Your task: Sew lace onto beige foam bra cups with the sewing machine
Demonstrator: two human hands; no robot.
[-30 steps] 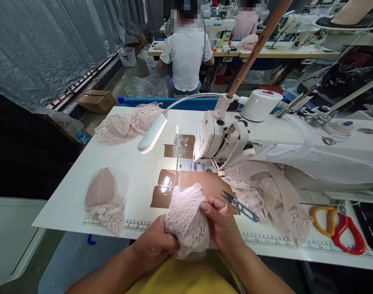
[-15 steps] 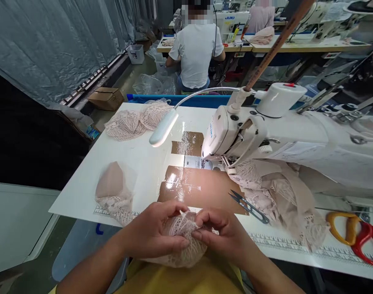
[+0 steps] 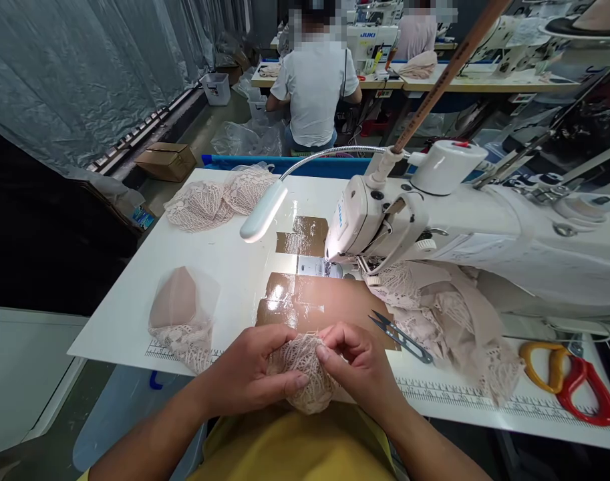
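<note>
Both hands grip one bunched piece of pale pink lace (image 3: 305, 371) at the near edge of the white sewing table (image 3: 224, 267). My left hand (image 3: 249, 377) wraps it from the left, thumb over the front. My right hand (image 3: 359, 364) pinches its top right with bent fingers. Small thread snips (image 3: 399, 337) lie just right of my right hand. A white sewing machine (image 3: 435, 220) stands behind, with brown taped patches (image 3: 315, 300) in front of its needle.
More lace is heaped under the machine arm (image 3: 445, 314), at the table's far left (image 3: 219, 197), and beside a padded cup (image 3: 177, 307) at the near left. Orange and red scissors (image 3: 570, 381) lie at the right. A gooseneck lamp (image 3: 262, 214) hangs over the table. Two people sit at machines behind.
The lace was held up and spread between my hands a second ago; now it is lower, bunched tight at the table edge. My fingers have shifted over it.
</note>
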